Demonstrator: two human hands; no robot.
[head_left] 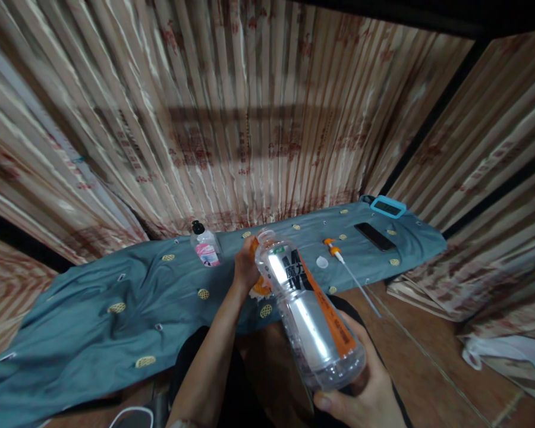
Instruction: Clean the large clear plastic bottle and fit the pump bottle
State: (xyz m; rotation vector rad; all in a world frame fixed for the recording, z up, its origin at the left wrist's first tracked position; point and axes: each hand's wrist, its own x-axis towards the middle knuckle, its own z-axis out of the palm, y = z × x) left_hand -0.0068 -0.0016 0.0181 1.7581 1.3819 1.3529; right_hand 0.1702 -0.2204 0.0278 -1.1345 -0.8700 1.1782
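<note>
R hand [361, 395] is wrapped round the base of a clear plastic bottle [310, 312] w/ orange label, held near centre, tilted so the open neck points far-left. Bottle looks empty, no cap on. L hand [245, 267] sits just left of the neck, fingers closed on something orange [261, 286], partly hidden behind the bottle; can't tell what it is.

Further back, a blue-grey cloth [116, 297] w/ yellow dots is spread out. On it: small pink-label bottle [205, 246] at far left of the hands, white round cap [322, 262] and an orange pump head w/ long tube [339, 255] to the right, dark phone [375, 236] and a teal device [387, 206] at far right.

Risks, as I judge: grip is only at the base, so the tilted bottle could swing or slip. Loose cap could roll off the cloth if nudged. Pump tube overhangs the near cloth edge, so it's easy to snag w/ a sleeve or the bottle.
</note>
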